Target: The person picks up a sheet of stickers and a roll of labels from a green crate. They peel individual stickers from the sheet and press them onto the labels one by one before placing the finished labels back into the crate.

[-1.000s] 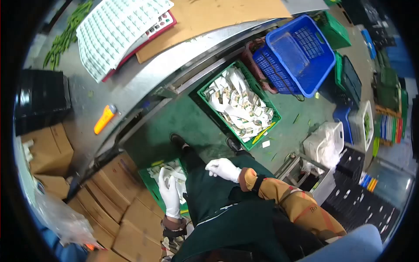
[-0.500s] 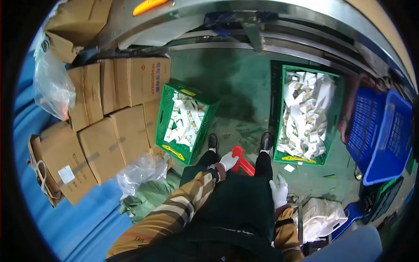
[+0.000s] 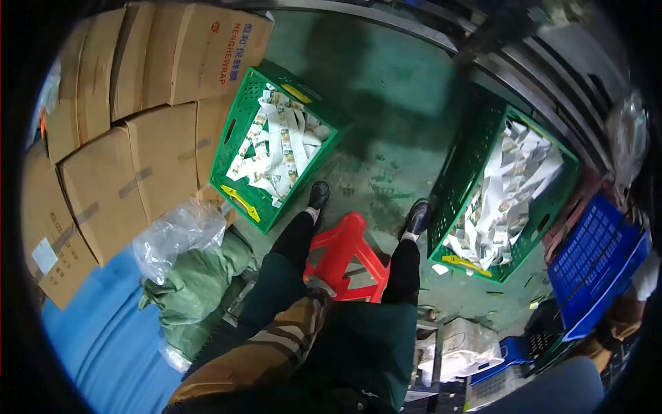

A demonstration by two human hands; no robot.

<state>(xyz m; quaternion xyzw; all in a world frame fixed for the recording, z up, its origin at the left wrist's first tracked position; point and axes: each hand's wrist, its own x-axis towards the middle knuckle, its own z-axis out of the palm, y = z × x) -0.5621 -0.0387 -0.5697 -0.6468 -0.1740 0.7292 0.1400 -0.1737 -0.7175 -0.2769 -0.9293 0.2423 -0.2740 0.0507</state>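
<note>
Our left hand [image 3: 321,284], gloved, is at the near left edge of the red stool [image 3: 341,254], which is on the green floor [image 3: 386,165] between our legs. We see the hand touching it, but cannot tell how tightly the fingers close. Our right hand [image 3: 647,277], in a white glove, is at the far right, near the blue basket [image 3: 594,268]; its fingers run into the dark rim (a blurry corner, that one), so we cannot tell how open it is or whether it holds anything. Beyond the stool, we have the left green crate [image 3: 240,114] and the right green crate [image 3: 469,200], both containing printed white strips [image 3: 279,148]. Cardboard boxes [image 3: 103,172] stand at left.
</note>
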